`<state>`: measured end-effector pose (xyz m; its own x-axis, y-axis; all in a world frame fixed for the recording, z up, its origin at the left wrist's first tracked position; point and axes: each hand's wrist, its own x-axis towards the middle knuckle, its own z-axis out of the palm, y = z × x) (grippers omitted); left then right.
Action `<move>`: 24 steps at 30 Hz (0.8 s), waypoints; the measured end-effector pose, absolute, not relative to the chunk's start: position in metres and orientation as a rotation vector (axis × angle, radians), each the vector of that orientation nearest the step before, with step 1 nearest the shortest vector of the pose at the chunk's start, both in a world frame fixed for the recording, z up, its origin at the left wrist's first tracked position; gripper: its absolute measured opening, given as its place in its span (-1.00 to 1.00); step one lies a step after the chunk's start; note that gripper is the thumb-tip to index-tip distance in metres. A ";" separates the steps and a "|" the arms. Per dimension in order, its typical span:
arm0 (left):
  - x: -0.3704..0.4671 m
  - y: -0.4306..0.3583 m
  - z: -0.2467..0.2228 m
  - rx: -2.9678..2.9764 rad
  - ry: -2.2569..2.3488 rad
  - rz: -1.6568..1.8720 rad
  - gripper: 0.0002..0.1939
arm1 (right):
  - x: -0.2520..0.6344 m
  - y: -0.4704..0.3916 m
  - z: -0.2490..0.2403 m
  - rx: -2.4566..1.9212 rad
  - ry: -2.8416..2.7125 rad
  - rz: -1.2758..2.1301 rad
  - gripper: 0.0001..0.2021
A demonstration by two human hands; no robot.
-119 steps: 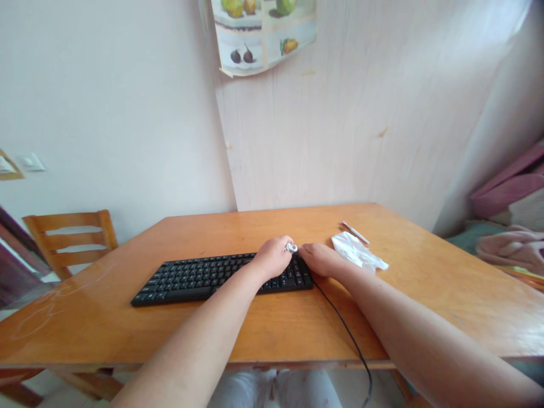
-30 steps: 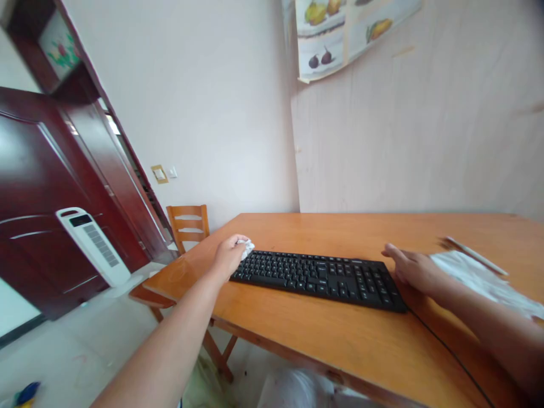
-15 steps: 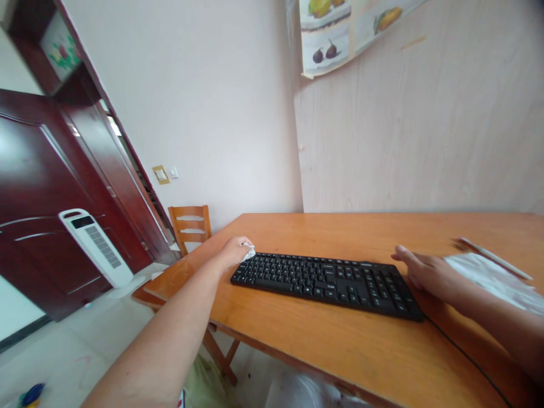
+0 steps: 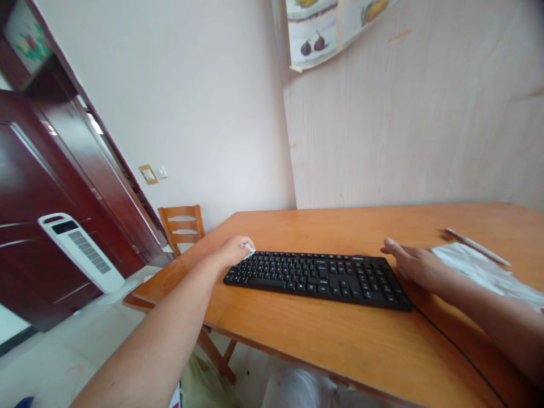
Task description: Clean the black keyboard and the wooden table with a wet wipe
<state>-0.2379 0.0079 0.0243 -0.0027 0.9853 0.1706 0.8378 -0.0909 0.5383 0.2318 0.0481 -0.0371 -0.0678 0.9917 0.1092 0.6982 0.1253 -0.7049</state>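
A black keyboard (image 4: 314, 279) lies flat on the orange wooden table (image 4: 306, 340). My left hand (image 4: 233, 251) is closed on a crumpled white tissue (image 4: 249, 248) at the keyboard's far left corner. Beside the keyboard's right end rests my right hand (image 4: 414, 266), its fingers stretched out and thumb raised, holding nothing. Part of that hand is hidden from me, and I cannot tell whether it touches the keyboard's edge. A black cable (image 4: 459, 351) runs from the keyboard toward the near right, under my right forearm.
Right of my right hand lie a white plastic bag or sheet (image 4: 467, 266) and a thin brush-like stick (image 4: 480, 247). A wooden chair (image 4: 182, 224) stands past the table's left end. A white tower appliance (image 4: 83, 252) is by the dark red door (image 4: 25, 215).
The whole view has shifted slightly, so the scene sits further left. My left hand with the tissue has come a little further over the keyboard's left corner. My right hand stays beside the right end.
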 end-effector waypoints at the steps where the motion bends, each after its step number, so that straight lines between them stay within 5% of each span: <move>1: -0.237 0.009 0.024 2.009 1.900 0.737 -0.85 | 0.231 0.048 -0.036 -1.629 -1.827 0.648 -0.25; 24: -0.208 0.021 0.017 2.296 1.868 0.628 -0.84 | 0.227 0.043 -0.029 -1.660 -1.845 0.628 -0.26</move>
